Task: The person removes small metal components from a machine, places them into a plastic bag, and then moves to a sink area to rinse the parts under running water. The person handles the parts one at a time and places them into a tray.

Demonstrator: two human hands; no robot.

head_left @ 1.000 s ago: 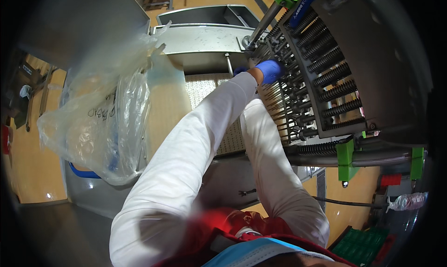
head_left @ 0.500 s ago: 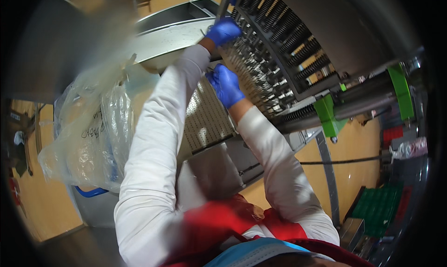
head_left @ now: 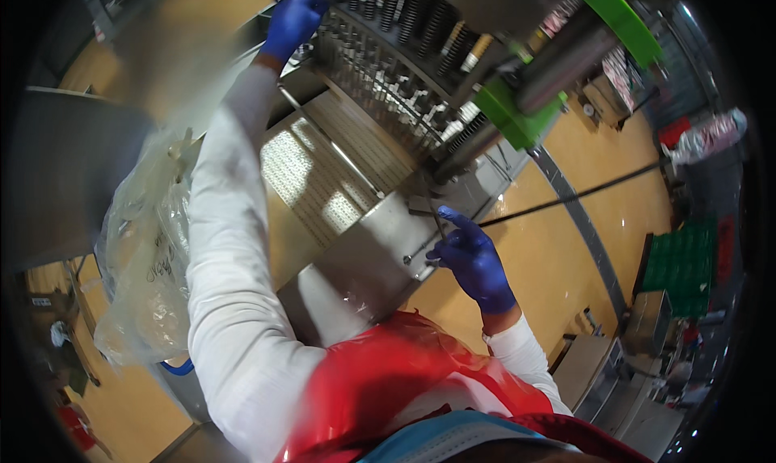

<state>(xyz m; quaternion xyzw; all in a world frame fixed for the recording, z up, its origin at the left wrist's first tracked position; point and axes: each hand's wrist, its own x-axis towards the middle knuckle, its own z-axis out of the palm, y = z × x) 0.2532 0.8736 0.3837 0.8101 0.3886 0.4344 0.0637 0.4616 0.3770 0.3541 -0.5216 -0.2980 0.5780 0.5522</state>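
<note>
Curving, index extended, the fingers of the right hand (head_left: 477, 269) sit by a thin dark rod (head_left: 431, 204), near right; pinching cannot be told. Far left, the left hand (head_left: 291, 28), fingers unclear, is beside the spring rack (head_left: 404, 9); a perforated plate (head_left: 303, 190) lies between.

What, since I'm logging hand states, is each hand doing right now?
Left hand: beside the spring rack; open or closed, cannot be told.
Right hand: partly curled by a thin rod; grip cannot be told.
</note>
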